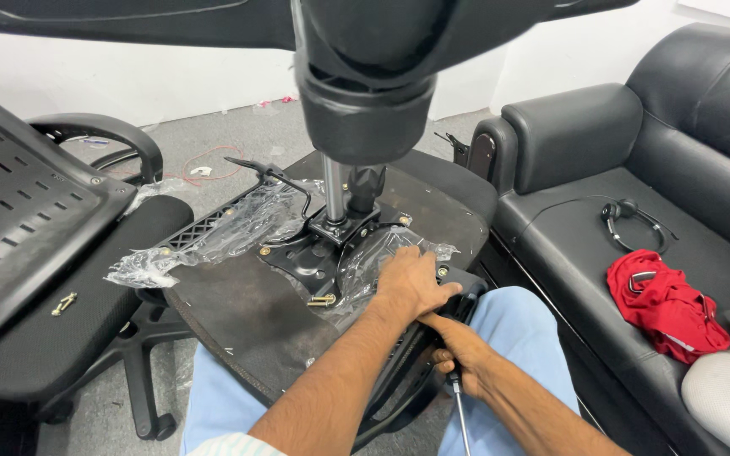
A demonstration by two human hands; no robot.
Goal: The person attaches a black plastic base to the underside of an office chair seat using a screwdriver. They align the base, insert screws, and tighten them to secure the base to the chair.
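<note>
Right hand (465,359) clamped around thin metal tool (461,415) beside upturned chair seat (238,312). Left hand (411,283) pressed flat, fingers together, on plastic wrap (365,262) near bracket (314,253).

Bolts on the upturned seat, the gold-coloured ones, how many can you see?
3 clearly: one bolt left of the metal plate, one at its upper right, one beside the left hand. Plastic wrap or hands may hide more.

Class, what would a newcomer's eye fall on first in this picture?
The upturned office chair seat lies across the person's lap at centre, its black metal mechanism plate wrapped in clear plastic. The left hand presses on it while the right hand grips a screwdriver. A red cloth lies on the black sofa, right.
</note>
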